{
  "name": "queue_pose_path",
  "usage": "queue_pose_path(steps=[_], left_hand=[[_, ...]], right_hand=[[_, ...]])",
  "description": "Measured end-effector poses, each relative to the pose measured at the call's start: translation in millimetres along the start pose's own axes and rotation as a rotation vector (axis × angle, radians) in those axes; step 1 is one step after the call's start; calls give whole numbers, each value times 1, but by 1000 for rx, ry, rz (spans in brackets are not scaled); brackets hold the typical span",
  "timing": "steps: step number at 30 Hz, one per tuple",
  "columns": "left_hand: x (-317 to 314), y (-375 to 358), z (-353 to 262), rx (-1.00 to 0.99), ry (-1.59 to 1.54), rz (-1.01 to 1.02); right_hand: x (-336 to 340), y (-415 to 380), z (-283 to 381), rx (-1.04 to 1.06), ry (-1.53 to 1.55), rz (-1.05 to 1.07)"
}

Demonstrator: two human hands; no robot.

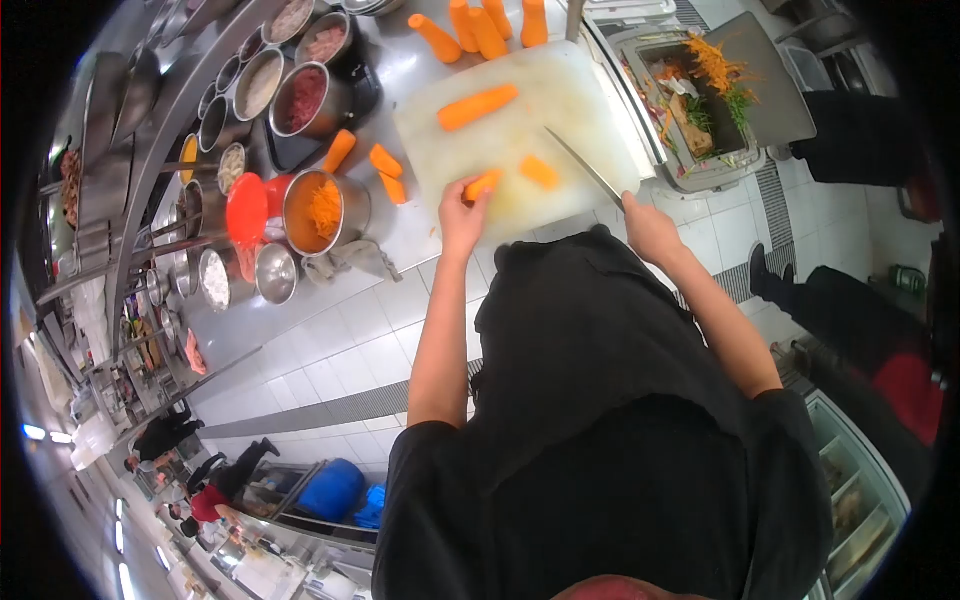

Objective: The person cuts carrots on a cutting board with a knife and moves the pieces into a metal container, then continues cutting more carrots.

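Note:
My left hand (464, 212) is closed on a short piece of carrot (484, 184) near the lower left edge of the white cutting board (600, 120). The knife (585, 165) is in my right hand (650, 228), its blade slanting up and left over the board's right part. Between the left hand and the blade lies a flat cut carrot portion (540, 172). A longer peeled carrot (478, 106) rests farther back on the board. To the left, a metal pot (350, 215) holds orange shreds (325, 208).
Peeled carrots (484, 32) lie behind the board, and carrot pieces (386, 162) to its left. Metal pots (318, 110), a red container (247, 208) and a cloth (350, 262) are left. A scrap bin (700, 170) stands right. People are at the right (850, 300) and lower left (215, 500).

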State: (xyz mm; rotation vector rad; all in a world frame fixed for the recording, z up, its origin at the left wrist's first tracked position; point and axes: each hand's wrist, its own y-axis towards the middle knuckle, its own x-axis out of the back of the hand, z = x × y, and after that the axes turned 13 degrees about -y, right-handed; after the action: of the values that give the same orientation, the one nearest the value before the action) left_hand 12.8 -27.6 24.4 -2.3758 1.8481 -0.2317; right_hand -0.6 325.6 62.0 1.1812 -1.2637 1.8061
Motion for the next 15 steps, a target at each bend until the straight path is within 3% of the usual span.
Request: queue_pose_path(steps=[2,5,12,14,15], left_hand=[[15,4,6,-291,626,-104],[15,-7,-11,-257,390,-102],[-2,-10,-5,-248,316,-117],[-4,-8,2,-444,467,-164],[-2,-6,5,-446,470,-170]], right_hand=[[-4,0,0,23,22,-18],[-8,-1,-1,15,4,-22],[2,-3,4,-3,-14,-6],[2,-4,4,-10,-19,3],[0,-3,3,-17,-12,-2]])
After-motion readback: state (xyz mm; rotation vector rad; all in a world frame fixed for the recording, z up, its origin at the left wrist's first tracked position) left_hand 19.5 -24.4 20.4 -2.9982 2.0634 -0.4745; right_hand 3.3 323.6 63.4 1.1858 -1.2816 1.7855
